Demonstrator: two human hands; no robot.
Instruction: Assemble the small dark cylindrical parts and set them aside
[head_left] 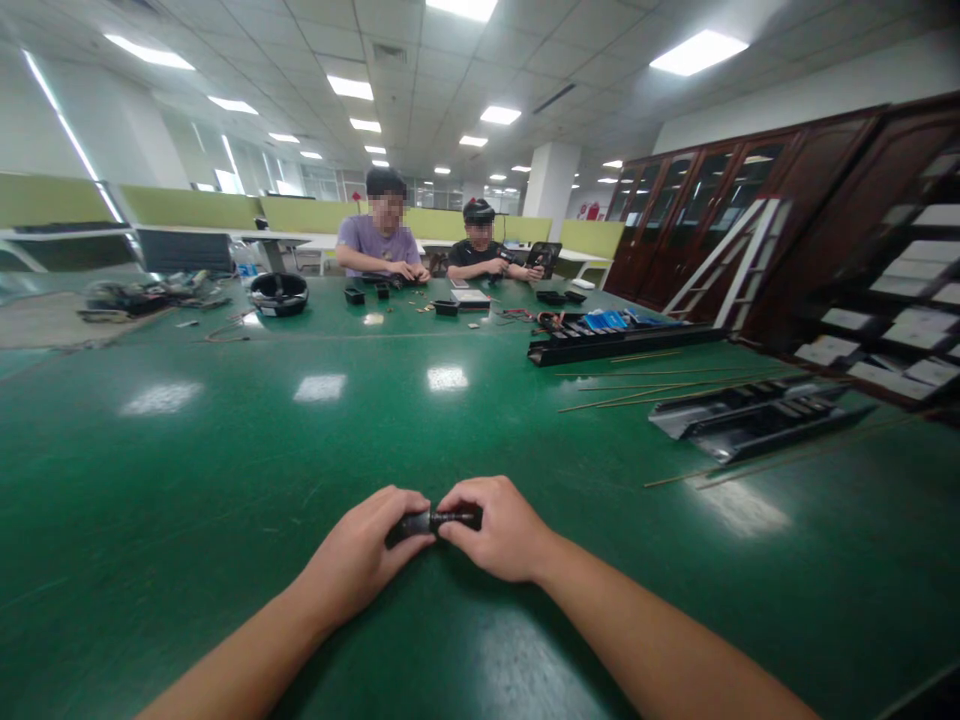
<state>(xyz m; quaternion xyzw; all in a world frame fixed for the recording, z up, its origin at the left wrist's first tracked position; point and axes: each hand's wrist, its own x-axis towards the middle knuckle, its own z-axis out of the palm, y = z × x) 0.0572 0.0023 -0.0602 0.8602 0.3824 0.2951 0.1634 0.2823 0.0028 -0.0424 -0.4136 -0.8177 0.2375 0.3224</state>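
Low over the near middle of the green table, a short black cylindrical object (417,523) lies sideways between my two hands. It has a shiny body and a ringed, narrower right part, and could be a small flashlight. My left hand (367,545) grips its left end between thumb and fingers. The right part is pinched by my right hand (495,525), thumb underneath and fingers over the top. The fingertips of both hands almost meet at the middle, and they cover much of the object's two ends.
Two people sit at the far side, a purple sleeve (352,250) on one. Small black trays (446,308), a round black container (278,295) and a white box (471,298) stand there. To the right lie black metal channels (772,425) and thin rods (637,400); a stepladder (750,265) stands beyond.
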